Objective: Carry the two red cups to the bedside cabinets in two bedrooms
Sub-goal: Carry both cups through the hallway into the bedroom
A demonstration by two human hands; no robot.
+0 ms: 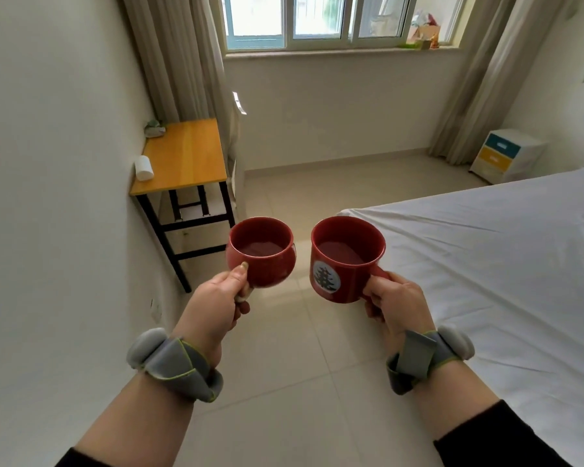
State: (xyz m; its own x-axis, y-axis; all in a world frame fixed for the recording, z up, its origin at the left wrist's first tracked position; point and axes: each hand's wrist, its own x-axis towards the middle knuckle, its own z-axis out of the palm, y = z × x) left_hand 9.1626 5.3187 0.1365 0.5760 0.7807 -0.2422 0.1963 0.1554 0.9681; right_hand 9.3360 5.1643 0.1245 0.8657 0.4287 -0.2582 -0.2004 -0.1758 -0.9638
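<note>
A person's two forearms reach forward into a bedroom, each hand carrying a red cup over the pale tiled floor (284, 365). The left hand (216, 299) grips the handle of a round-bellied red cup (262, 252), thumb pressed on top; the handle itself is mostly hidden by the fingers. The right hand (397, 301) has its fingers curled through the handle of a straight-sided red cup (346, 259), which bears a white oval picture of a dark green tree. No writing or brand can be read on either cup. Both cups are upright, near each other but apart, and hold a dark liquid. Each wrist wears a grey strap with a rounded grey pod; black sleeves are cut off at the bottom edge.

To the right, a bed (486, 264) with a white sheet runs off frame. Beyond it in the far right corner stands a small white bedside cabinet (506, 156) with a teal and a yellow drawer. At left, a wooden surface (186, 156) on black legs holds a white roll (144, 167) and a crumpled item too small to identify. Beige curtains flank a window (317, 21); blurred colourful objects sit on its sill.
</note>
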